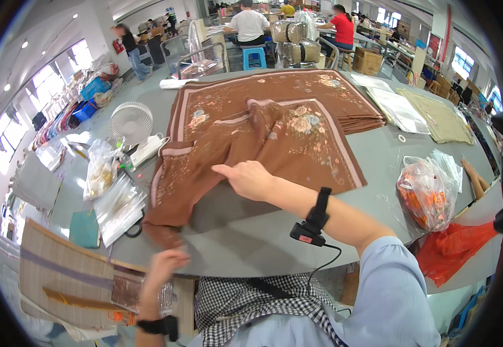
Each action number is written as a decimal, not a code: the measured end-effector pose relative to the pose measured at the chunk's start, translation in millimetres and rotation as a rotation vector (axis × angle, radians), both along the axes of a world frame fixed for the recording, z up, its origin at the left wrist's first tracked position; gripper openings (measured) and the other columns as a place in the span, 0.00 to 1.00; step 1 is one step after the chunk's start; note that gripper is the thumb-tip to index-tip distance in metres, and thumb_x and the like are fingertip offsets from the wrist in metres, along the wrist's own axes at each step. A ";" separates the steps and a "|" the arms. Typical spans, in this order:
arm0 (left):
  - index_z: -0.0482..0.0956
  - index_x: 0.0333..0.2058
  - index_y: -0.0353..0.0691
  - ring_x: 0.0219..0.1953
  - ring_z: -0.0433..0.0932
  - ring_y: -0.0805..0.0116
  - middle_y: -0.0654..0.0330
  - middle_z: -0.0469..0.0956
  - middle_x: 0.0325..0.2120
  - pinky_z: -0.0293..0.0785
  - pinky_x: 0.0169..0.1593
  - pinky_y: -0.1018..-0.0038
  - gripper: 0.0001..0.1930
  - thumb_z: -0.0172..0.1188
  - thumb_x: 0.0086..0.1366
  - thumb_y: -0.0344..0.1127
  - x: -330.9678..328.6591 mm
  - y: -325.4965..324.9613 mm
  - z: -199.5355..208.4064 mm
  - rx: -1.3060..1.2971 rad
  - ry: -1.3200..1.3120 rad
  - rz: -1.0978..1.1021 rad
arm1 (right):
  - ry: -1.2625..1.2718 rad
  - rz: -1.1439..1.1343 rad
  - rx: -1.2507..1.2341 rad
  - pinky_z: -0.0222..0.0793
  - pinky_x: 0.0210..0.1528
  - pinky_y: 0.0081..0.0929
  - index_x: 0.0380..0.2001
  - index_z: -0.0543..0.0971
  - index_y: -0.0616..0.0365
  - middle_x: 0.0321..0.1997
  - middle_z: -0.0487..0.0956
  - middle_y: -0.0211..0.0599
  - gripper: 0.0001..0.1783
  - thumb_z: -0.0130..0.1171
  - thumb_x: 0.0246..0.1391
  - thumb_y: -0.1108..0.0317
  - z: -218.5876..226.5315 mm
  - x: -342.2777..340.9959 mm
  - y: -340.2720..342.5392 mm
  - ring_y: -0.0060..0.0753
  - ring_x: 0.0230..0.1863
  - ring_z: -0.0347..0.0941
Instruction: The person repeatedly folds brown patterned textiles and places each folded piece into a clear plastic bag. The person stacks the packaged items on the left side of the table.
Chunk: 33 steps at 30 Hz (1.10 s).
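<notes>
A brown floral cloth (297,139) with a pale pink border lies rumpled across the grey table, its middle raised in folds. My right hand (250,180) is closed at the cloth's near edge, fingers curled and pointing left; the fingertips' grip is partly hidden. Low at the table's front edge, my left hand (167,265) is blurred by motion and closed around the cloth's near left end, which is pulled toward me. Behind this piece, a stack of similar brown floral cloths (355,110) lies flat, with many layered edges showing at its right side.
At left are a white round fan (131,122), clear plastic bags (121,209) and a teal pad (84,229). At right stand a clear bag with orange contents (427,194), a red bag (453,251) and folded green cloth (436,115). People sit working beyond the table.
</notes>
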<state>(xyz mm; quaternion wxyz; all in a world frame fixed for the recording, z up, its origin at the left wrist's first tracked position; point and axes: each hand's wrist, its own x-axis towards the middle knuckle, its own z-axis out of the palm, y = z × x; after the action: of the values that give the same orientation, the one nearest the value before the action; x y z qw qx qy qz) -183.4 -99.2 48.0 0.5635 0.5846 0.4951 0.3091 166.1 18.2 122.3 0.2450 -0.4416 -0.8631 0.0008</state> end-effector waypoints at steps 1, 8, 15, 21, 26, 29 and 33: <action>0.77 0.48 0.30 0.45 0.78 0.70 0.55 0.80 0.43 0.73 0.50 0.75 0.14 0.55 0.68 0.31 44.4 -1.4 -13.1 -0.033 -0.011 -0.107 | 0.000 0.052 -0.012 0.74 0.28 0.41 0.55 0.73 0.51 0.28 0.80 0.43 0.25 0.49 0.52 0.76 10.0 -17.3 -5.5 0.45 0.25 0.78; 0.74 0.47 0.33 0.39 0.74 0.72 0.65 0.77 0.38 0.71 0.45 0.75 0.22 0.62 0.63 0.45 225.4 -9.4 -14.1 0.021 -0.351 -0.056 | 1.090 0.447 -0.488 0.80 0.36 0.29 0.54 0.72 0.66 0.43 0.77 0.46 0.26 0.36 0.51 0.81 129.7 -17.9 -4.2 0.34 0.37 0.79; 0.81 0.39 0.35 0.34 0.76 0.68 0.55 0.78 0.29 0.72 0.41 0.73 0.13 0.55 0.67 0.39 67.3 -6.3 99.8 0.335 0.241 -0.193 | 0.727 -0.468 0.444 0.66 0.26 0.13 0.50 0.80 0.50 0.37 0.79 0.25 0.22 0.41 0.57 0.74 224.2 248.0 -41.3 0.14 0.28 0.71; 0.74 0.38 0.30 0.36 0.72 0.64 0.53 0.74 0.36 0.69 0.43 0.71 0.11 0.47 0.69 0.32 -7.3 18.2 264.6 0.869 0.511 -0.066 | 0.815 -0.416 0.204 0.64 0.27 0.12 0.51 0.78 0.53 0.40 0.80 0.28 0.25 0.38 0.54 0.74 231.8 301.3 -56.2 0.14 0.27 0.71; 0.76 0.28 0.29 0.26 0.70 0.67 0.52 0.72 0.20 0.68 0.35 0.68 0.19 0.52 0.68 0.42 21.1 138.1 256.0 0.585 0.958 -0.185 | 0.928 -0.422 -0.423 0.74 0.48 0.33 0.53 0.76 0.54 0.53 0.76 0.38 0.28 0.36 0.50 0.76 191.8 243.0 8.1 0.31 0.45 0.76; 0.81 0.29 0.34 0.27 0.78 0.54 0.46 0.77 0.22 0.73 0.37 0.61 0.17 0.54 0.61 0.44 28.8 203.5 255.8 0.786 1.120 0.024 | 1.205 -0.303 -0.083 0.66 0.60 0.44 0.57 0.72 0.59 0.62 0.70 0.38 0.29 0.35 0.52 0.77 196.7 224.3 45.8 0.33 0.65 0.62; 0.83 0.36 0.35 0.27 0.78 0.69 0.56 0.80 0.23 0.73 0.36 0.72 0.16 0.58 0.61 0.43 7.9 215.5 339.5 1.275 0.731 0.378 | 0.997 0.054 0.563 0.61 0.68 0.33 0.57 0.70 0.69 0.63 0.69 0.42 0.25 0.31 0.59 0.81 246.3 238.0 30.9 0.32 0.64 0.63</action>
<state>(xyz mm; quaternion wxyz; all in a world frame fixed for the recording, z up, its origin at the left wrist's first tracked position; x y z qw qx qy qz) -175.5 116.3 387.6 -0.1460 0.7677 0.4675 0.4133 404.2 49.1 368.7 0.7306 -0.2835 -0.6210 -0.0146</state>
